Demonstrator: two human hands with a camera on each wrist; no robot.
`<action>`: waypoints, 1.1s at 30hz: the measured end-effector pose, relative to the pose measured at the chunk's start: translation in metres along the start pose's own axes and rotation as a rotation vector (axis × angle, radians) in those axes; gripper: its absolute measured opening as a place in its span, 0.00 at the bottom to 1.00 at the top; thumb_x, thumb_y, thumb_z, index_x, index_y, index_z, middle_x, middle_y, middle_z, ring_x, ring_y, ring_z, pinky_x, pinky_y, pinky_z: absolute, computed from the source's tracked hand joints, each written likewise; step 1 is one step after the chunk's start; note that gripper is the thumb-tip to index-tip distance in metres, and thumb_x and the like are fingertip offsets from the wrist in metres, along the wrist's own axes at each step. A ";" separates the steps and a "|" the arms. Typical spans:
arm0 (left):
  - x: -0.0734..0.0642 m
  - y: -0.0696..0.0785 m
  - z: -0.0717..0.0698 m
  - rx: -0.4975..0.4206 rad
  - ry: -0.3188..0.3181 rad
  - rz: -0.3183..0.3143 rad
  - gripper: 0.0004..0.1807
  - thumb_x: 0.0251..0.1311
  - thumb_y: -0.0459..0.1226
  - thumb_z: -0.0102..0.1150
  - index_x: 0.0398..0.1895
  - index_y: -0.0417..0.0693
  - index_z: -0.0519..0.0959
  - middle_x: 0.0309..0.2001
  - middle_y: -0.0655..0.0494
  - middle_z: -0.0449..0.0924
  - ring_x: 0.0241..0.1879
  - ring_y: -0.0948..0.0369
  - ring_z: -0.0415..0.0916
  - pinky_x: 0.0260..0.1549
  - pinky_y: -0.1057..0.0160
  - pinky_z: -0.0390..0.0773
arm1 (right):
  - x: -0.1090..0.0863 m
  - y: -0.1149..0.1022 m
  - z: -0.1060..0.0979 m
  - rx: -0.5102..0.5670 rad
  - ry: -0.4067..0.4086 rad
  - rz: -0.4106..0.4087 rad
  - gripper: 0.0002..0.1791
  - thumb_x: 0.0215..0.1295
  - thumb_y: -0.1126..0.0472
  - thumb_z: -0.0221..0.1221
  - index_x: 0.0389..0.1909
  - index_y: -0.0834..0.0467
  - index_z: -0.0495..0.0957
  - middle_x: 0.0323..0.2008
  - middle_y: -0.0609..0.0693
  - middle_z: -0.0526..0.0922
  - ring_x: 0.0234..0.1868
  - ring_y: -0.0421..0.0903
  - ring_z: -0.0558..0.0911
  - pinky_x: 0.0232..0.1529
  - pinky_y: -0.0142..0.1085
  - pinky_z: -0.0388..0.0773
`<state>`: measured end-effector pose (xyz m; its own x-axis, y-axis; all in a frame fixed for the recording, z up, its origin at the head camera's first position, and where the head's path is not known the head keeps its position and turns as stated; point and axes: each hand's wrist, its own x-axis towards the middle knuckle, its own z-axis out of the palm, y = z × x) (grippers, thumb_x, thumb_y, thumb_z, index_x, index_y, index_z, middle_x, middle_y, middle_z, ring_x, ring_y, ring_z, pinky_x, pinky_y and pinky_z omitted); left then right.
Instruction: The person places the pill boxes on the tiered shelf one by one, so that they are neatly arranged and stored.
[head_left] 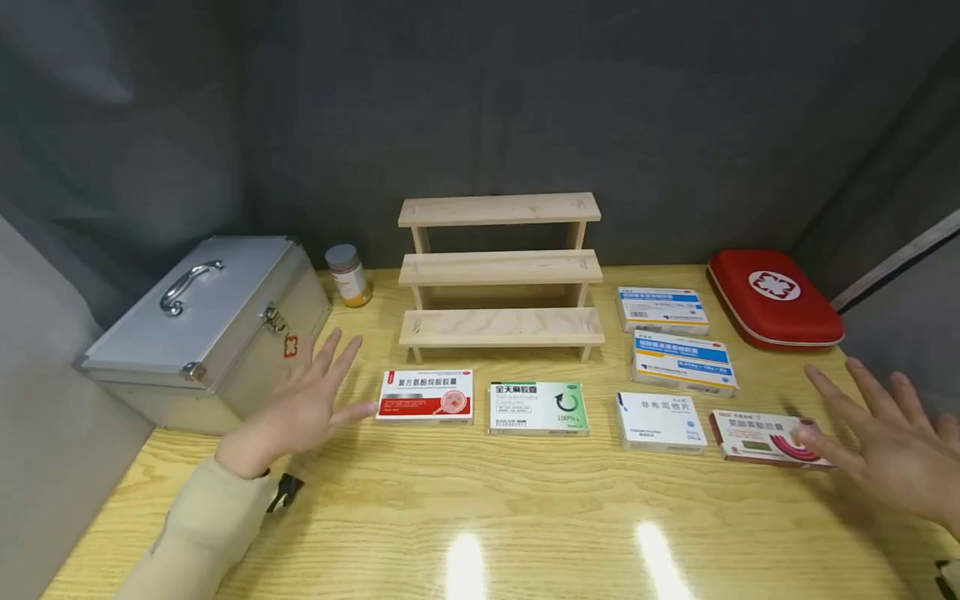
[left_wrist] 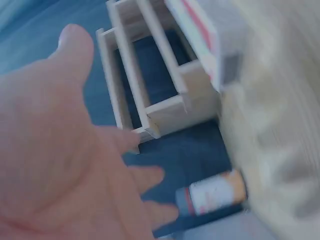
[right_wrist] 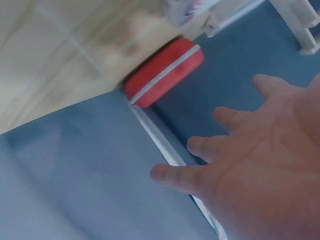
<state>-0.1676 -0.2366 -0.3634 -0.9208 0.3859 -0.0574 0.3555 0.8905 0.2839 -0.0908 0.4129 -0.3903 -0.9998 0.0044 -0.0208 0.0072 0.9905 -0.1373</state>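
Note:
My left hand [head_left: 303,408] hovers with spread fingers between the silver case [head_left: 217,333] and a red-and-white medicine box [head_left: 426,396]; it holds nothing. Over on the right, my right hand [head_left: 892,442] is also spread and bare, its thumb overlapping the end of a white-and-maroon medicine box [head_left: 757,437] in the head view; whether they touch I cannot tell. Between the hands lie a green-and-white medicine box [head_left: 536,408] and a plain white one [head_left: 660,422]. Behind these are two blue-and-white medicine boxes [head_left: 682,362]. The left wrist view shows the open palm [left_wrist: 75,150], slightly blurred.
A three-step wooden rack [head_left: 501,327] stands at the back centre. Left of it is a grey-capped bottle [head_left: 349,277]. A red zip case [head_left: 810,304] with a white emblem lies at the back right. Dark cloth [head_left: 495,100] hangs behind the wooden table [head_left: 390,517].

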 end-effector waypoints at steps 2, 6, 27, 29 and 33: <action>0.013 -0.003 -0.002 -0.134 -0.008 0.039 0.46 0.70 0.60 0.49 0.80 0.47 0.45 0.78 0.38 0.40 0.74 0.34 0.37 0.64 0.29 0.46 | -0.001 -0.005 -0.004 -0.020 0.041 -0.018 0.50 0.70 0.34 0.50 0.79 0.48 0.33 0.75 0.68 0.25 0.68 0.78 0.23 0.53 0.80 0.28; 0.046 -0.008 -0.005 -0.411 0.028 0.037 0.34 0.73 0.49 0.52 0.74 0.39 0.62 0.69 0.39 0.65 0.64 0.40 0.66 0.59 0.41 0.69 | 0.003 -0.027 -0.020 -0.014 0.230 -0.125 0.47 0.65 0.39 0.61 0.76 0.60 0.55 0.71 0.72 0.52 0.69 0.77 0.46 0.56 0.77 0.47; 0.112 -0.015 0.022 -0.720 -0.037 -0.223 0.29 0.72 0.41 0.55 0.69 0.32 0.66 0.46 0.42 0.79 0.32 0.51 0.78 0.37 0.55 0.80 | 0.071 -0.250 -0.037 0.140 -0.301 -0.405 0.37 0.56 0.55 0.73 0.66 0.59 0.74 0.63 0.60 0.74 0.63 0.59 0.72 0.59 0.54 0.71; 0.113 -0.013 0.022 -0.716 -0.039 -0.230 0.28 0.72 0.41 0.55 0.69 0.34 0.67 0.46 0.41 0.80 0.32 0.51 0.78 0.37 0.54 0.80 | 0.075 -0.258 -0.028 0.130 -0.340 -0.371 0.39 0.55 0.55 0.73 0.68 0.58 0.72 0.66 0.61 0.71 0.65 0.61 0.70 0.60 0.55 0.69; 0.116 -0.012 0.019 -0.702 -0.029 -0.233 0.25 0.72 0.40 0.55 0.67 0.36 0.71 0.44 0.40 0.81 0.32 0.50 0.78 0.37 0.53 0.79 | 0.081 -0.268 -0.014 0.053 -0.349 -0.361 0.43 0.52 0.53 0.75 0.69 0.59 0.70 0.66 0.63 0.69 0.66 0.62 0.69 0.60 0.56 0.69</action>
<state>-0.2758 -0.1977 -0.3912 -0.9518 0.2203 -0.2132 -0.0438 0.5905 0.8059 -0.1740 0.1497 -0.3416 -0.8725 -0.3926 -0.2910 -0.3281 0.9119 -0.2466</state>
